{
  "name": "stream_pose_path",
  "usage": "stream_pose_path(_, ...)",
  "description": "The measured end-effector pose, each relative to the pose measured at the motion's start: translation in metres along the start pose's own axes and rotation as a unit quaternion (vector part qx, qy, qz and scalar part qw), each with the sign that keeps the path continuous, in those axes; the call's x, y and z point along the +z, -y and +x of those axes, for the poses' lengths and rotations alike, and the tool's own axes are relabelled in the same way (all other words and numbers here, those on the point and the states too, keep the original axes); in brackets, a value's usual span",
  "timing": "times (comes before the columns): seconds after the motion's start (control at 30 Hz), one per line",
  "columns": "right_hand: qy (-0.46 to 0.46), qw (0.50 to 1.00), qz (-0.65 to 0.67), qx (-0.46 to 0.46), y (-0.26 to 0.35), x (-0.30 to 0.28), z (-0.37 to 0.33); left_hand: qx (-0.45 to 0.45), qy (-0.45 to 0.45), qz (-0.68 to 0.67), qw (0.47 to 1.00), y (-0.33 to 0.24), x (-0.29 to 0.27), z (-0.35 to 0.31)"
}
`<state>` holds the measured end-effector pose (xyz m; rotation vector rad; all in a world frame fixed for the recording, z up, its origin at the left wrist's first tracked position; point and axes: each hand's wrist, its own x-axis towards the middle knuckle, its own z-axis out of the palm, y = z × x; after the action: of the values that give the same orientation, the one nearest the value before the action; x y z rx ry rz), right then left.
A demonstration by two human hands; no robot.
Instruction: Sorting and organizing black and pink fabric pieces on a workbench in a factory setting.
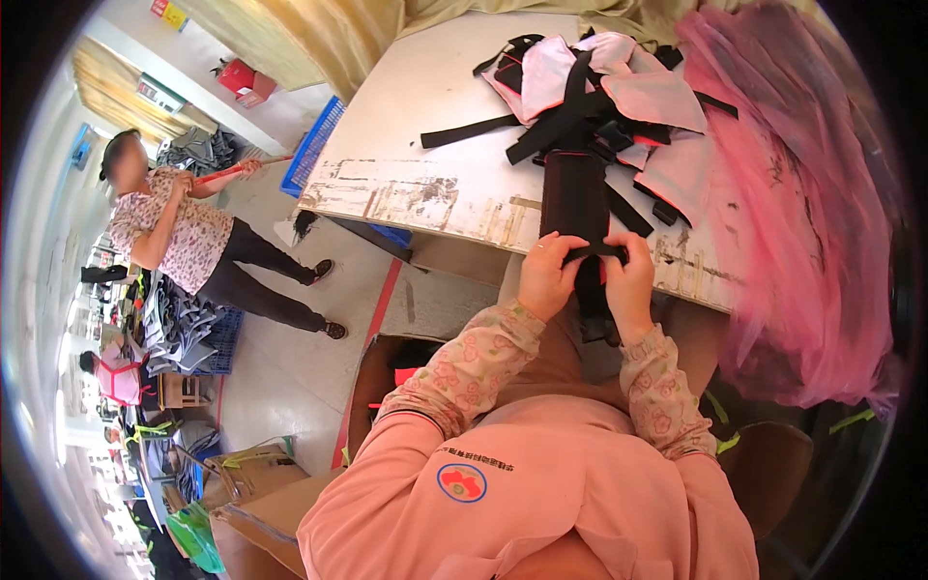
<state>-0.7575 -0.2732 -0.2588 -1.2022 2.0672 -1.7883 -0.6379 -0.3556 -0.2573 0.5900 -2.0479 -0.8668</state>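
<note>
Both my hands meet at the table's front edge, over the near end of a long black padded piece (576, 198). A short black strap (595, 250) runs between them across that piece. My left hand (549, 274) pinches the strap's left end, and my right hand (630, 282) pinches its right end. Below my fingers the black piece hangs past the edge toward my lap. Its far end lies under a heap of black straps (565, 121), buckles and pale pink-white padded panels (662, 101).
The worn white table (396, 126) reaches away from me. Sheer pink plastic sheeting (793, 213) drapes over its right side. A blue crate (314, 145) stands by its left corner. Cardboard boxes (266, 512) sit at lower left. Another person (184, 222) stands at left, holding a red pole.
</note>
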Motion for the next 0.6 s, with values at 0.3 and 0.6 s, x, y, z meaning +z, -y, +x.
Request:
stream_pose_path(0.3, -0.001, 0.900, 0.394, 0.187, 0.014, 0.013, -0.002, -0.005, -0.114, 0.075, 0.991, -0.007, -0.011, -0.004)
stream_pose_path(0.6, 0.030, 0.943, 0.300, 0.137, 0.011, 0.007, -0.009, -0.315, -0.055, -0.511, 0.798, 0.018, -0.002, -0.018)
